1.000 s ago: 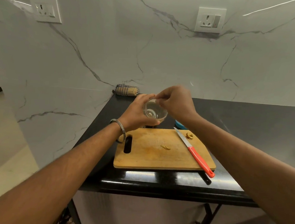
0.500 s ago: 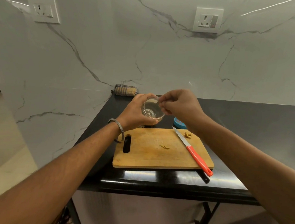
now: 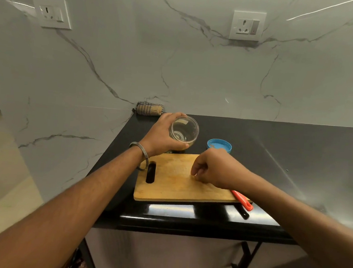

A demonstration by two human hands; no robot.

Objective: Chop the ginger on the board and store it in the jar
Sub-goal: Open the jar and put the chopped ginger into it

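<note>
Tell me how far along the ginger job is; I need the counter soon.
Chopping looks done: the knife lies idle on the board. In hand: the left hand tilts the open jar while the right hand reaches for pieces. Left: last bits, then the blue lid.

A black, glossy counter (image 3: 275, 154) carries the things — a wooden cutting board (image 3: 173, 184) sits at its near edge. A blue lid (image 3: 219, 145) lies at the board's one o'clock, a folded cloth (image 3: 149, 109) at eleven.
</note>
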